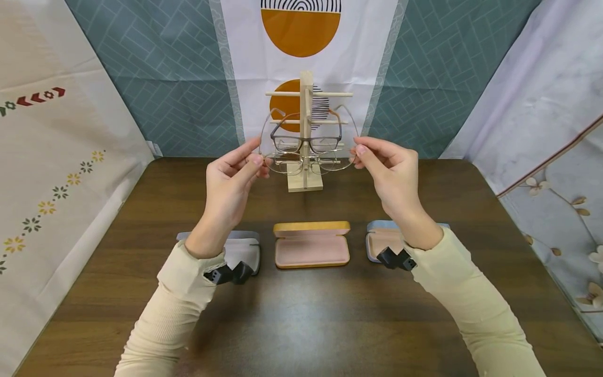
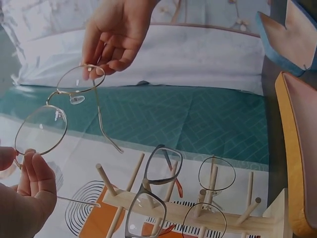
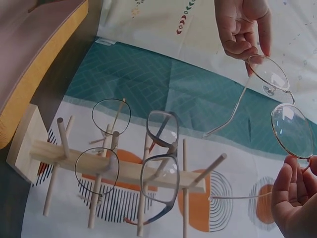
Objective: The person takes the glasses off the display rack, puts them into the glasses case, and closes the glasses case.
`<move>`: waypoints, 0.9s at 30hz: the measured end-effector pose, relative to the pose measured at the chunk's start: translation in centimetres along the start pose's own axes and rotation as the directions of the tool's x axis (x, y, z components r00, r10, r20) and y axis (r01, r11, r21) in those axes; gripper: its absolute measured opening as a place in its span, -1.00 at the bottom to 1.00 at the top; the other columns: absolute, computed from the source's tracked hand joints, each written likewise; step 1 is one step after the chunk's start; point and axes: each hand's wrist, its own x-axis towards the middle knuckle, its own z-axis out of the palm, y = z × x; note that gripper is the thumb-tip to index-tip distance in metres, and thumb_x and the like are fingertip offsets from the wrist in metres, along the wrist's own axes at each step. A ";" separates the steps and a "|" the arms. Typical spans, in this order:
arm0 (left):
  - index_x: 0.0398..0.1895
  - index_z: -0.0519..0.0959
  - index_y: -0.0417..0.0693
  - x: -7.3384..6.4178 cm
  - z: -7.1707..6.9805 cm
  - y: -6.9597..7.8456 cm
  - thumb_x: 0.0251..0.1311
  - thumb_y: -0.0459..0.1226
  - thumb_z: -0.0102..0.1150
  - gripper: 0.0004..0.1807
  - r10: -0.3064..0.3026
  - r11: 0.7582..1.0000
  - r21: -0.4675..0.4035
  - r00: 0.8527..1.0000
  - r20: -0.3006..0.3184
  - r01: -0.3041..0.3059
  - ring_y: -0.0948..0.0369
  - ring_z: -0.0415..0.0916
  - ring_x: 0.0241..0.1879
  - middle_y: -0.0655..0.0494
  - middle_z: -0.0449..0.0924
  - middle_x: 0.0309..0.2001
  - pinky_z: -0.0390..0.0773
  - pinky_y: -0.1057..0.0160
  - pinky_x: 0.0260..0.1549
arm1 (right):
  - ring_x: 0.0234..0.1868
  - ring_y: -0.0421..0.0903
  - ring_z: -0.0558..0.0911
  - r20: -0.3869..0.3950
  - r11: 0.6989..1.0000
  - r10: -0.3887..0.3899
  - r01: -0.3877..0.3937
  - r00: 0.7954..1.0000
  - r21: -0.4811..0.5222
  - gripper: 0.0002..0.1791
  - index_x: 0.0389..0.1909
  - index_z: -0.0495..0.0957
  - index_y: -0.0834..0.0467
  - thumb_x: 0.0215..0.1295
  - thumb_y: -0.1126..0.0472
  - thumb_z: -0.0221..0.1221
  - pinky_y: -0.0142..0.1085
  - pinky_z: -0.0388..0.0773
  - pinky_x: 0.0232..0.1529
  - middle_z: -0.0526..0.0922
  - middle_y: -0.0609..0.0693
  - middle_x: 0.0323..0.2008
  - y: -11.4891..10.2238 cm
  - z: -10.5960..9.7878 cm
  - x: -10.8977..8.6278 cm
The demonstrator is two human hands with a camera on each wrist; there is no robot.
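A pair of eyeglasses (image 2: pixel 41 130) with thin gold rims and round clear lenses is held up in front of a wooden display rack (image 1: pixel 306 180). My left hand (image 1: pixel 231 178) pinches it near one hinge, thumb against fingers. At the other hinge my right hand (image 1: pixel 393 175) pinches it likewise. Both temples are unfolded and point toward the rack, as the right wrist view shows. On the rack's pegs sit dark-framed eyeglasses (image 3: pixel 163 130) and, lower down, thin-rimmed round eyeglasses (image 3: pixel 111 117). In the head view the held pair overlaps the lower pair.
On the brown table (image 1: pixel 301 309) lie three open glasses cases in a row: a grey one (image 1: pixel 242 251) partly behind the left wrist, a yellow one (image 1: pixel 312 251) in the middle, a blue one (image 1: pixel 377 243) partly behind the right wrist. Patterned cloths (image 1: pixel 188 94) hang behind and beside.
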 end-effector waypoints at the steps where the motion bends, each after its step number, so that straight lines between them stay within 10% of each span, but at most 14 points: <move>1: 0.06 0.34 -0.57 -0.1 0.0 -0.1 0.15 -0.61 -0.07 -0.63 0.003 1.000 -0.002 1.000 0.000 -0.003 0.22 0.52 -0.50 0.06 0.61 -0.51 0.52 0.35 -0.40 | -0.49 -0.10 0.60 0.001 1.000 -0.001 0.001 1.000 -0.001 -0.83 -0.25 0.58 0.48 0.15 0.51 0.10 -0.34 0.55 -0.37 0.67 0.00 -0.48 0.0 0.0 -0.1; 27: -0.07 0.57 -0.24 -2.6 -0.9 -1.2 0.12 -0.60 -0.01 -0.67 -0.008 1.000 -0.020 0.999 0.033 0.008 0.21 0.54 -0.47 0.04 0.61 -0.48 0.53 0.33 -0.35 | -0.47 -0.12 0.61 0.009 0.997 0.076 -0.076 0.997 -0.012 -0.83 -0.25 0.61 0.37 0.15 0.51 0.12 -0.35 0.56 -0.35 0.67 -0.02 -0.45 0.5 -0.5 -2.9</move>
